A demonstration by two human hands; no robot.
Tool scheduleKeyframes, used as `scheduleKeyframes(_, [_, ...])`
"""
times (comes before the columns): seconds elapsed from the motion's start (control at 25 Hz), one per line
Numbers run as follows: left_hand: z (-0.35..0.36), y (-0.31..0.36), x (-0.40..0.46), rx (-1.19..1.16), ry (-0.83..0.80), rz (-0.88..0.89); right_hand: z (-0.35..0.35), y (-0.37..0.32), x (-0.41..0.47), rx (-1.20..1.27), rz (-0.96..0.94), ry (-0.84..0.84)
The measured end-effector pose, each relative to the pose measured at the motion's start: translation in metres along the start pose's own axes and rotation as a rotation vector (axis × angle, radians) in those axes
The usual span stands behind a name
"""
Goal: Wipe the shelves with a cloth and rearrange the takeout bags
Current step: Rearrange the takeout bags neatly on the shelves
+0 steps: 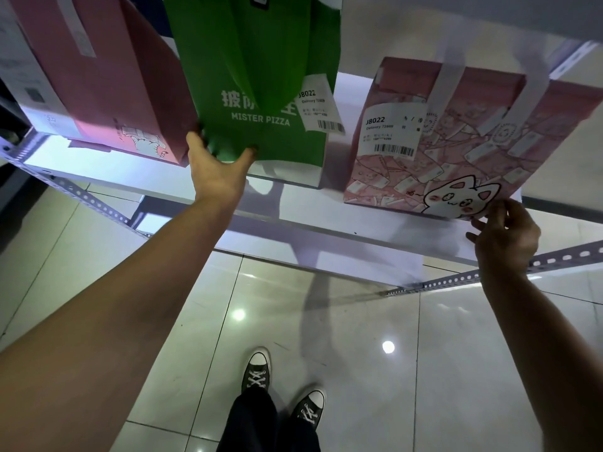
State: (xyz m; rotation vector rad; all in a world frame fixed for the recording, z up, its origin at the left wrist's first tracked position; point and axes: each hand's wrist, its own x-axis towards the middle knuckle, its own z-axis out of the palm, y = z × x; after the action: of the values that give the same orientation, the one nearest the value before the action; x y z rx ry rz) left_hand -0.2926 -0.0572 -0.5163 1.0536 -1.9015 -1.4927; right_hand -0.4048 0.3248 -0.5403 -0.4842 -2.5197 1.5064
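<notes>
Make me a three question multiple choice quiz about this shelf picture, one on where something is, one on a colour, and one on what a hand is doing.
1. Where does the green pizza bag stand on the shelf?
A. Between the plain pink bag and the cat-print bag
B. At the far right end
C. On the floor by the shoes

2. What colour are the cat-print bag's handles?
A. Black
B. White
C. Green

3. What is the left hand doing?
A. Hanging idle beside the leg
B. Wiping the shelf with a cloth
C. Gripping the lower edge of the green bag

Answers: 1 A, pink bags sit on either side of the green one. 2 B, both straps look white. 3 C, thumb and fingers straddle the green bag's bottom corner, while the right hand touches the cat-print bag's lower corner.
</notes>
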Motion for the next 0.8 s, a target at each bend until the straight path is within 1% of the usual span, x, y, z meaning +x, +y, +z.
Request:
scheduleKeyframes(0.2, [-0.002,-0.003,-0.004,0.023,0.012,-0.009,0.001,0.005,-0.007,0.029,0.021,0.025])
scheduleKeyframes(0.32, [-0.005,-0.004,-0.011,0.029,0.026,-0.042,0.003,0.004,-0.012,0.081,0.062,0.042])
scheduleKeyframes(0.48, [-0.013,-0.005,-0.026,0.016,0.018,-0.084,0.009,-0.007,-0.012,0.096,0.071,0.051])
scheduleKeyframes(0.68, [-0.020,-0.009,-0.049,0.025,-0.041,-0.116,0.006,-0.008,-0.005,0.079,0.031,-0.008])
scheduleKeyframes(0.8, [-0.020,-0.010,-0.061,0.085,-0.084,-0.091,0.004,-0.007,-0.003,0.042,0.014,-0.021])
